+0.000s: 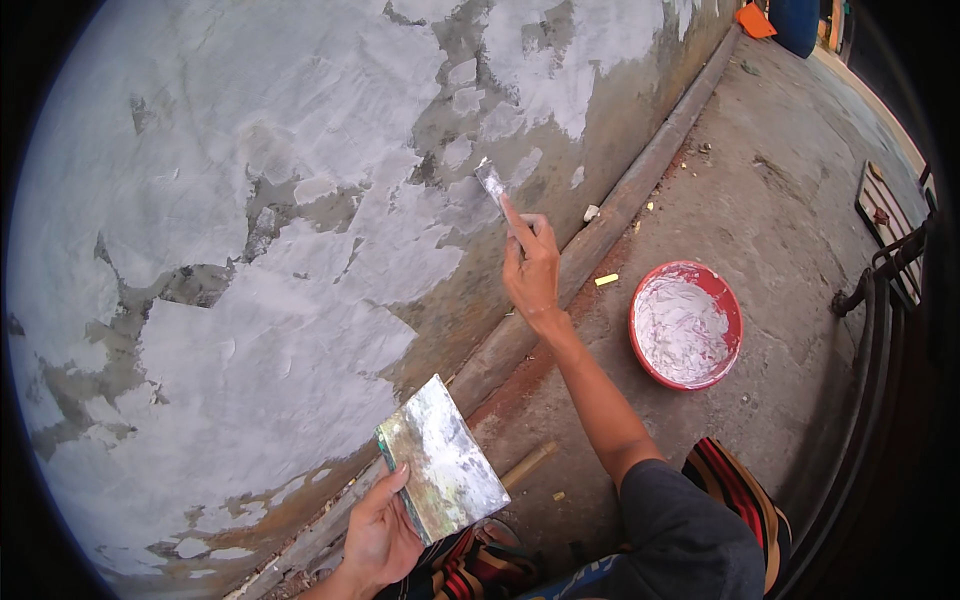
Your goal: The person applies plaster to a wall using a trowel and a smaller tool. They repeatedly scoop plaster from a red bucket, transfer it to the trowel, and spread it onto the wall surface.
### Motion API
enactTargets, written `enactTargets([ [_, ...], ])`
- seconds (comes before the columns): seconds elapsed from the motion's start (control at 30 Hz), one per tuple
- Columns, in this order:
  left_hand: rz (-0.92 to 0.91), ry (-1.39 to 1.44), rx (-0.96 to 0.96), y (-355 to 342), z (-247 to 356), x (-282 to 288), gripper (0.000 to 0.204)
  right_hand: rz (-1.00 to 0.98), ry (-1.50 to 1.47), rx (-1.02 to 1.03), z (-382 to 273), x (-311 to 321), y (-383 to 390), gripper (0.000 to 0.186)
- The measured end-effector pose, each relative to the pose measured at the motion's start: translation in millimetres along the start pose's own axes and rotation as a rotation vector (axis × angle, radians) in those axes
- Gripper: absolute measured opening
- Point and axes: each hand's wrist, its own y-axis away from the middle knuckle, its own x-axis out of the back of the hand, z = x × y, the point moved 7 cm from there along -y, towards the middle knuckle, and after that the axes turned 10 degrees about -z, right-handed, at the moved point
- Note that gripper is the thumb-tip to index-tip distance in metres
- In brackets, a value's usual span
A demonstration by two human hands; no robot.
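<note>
My right hand (533, 262) is closed around a putty knife (490, 181), its index finger stretched along the tool. White paste coats the blade, which is at the wall (270, 350); whether it touches the surface I cannot tell. Uneven patches of pale filler cover much of that wall, with bare grey-brown areas between them. Lower down, my left hand (382, 535) grips a flat rectangular board (445, 460) by its left edge, thumb on top. White paste is smeared over the board's upper face. The putty knife's handle is mostly hidden in my right hand.
A red bowl (735, 340) of white paste stands on the concrete floor to my right. Along the wall's foot runs a raised ledge (640, 190). A yellow piece (606, 280) and a stick (530, 465) lie nearby. Metal bars (875, 350) line the right side; a blue barrel (795, 25) stands far off.
</note>
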Motion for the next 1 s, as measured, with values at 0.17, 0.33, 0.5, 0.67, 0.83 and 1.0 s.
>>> enactTargets([
  [0.17, -0.032, 0.014, 0.007, -2, -4, 11, 0.045, 0.045, 0.041, 0.035, -3, 2, -6, 0.059],
  [0.33, -0.044, 0.022, 0.014, -3, -5, 13, 0.045, 0.063, 0.044, 0.029, -2, 3, -11, 0.059],
  [0.5, -0.044, 0.013, 0.013, -1, -2, 11, 0.044, 0.093, -0.104, -0.021, 5, 4, -7, 0.058],
  [0.67, 0.061, -0.012, -0.042, -4, 1, 13, 0.044, 0.022, 0.005, -0.068, 1, 18, -11, 0.050],
  [0.83, -0.032, -0.016, -0.044, -1, 2, 13, 0.043, -0.110, 0.478, -0.095, -23, 58, -26, 0.040],
  [1.0, -0.041, -0.034, -0.056, 1, 3, 16, 0.043, -0.236, 0.676, 0.010, -49, 69, -54, 0.035],
])
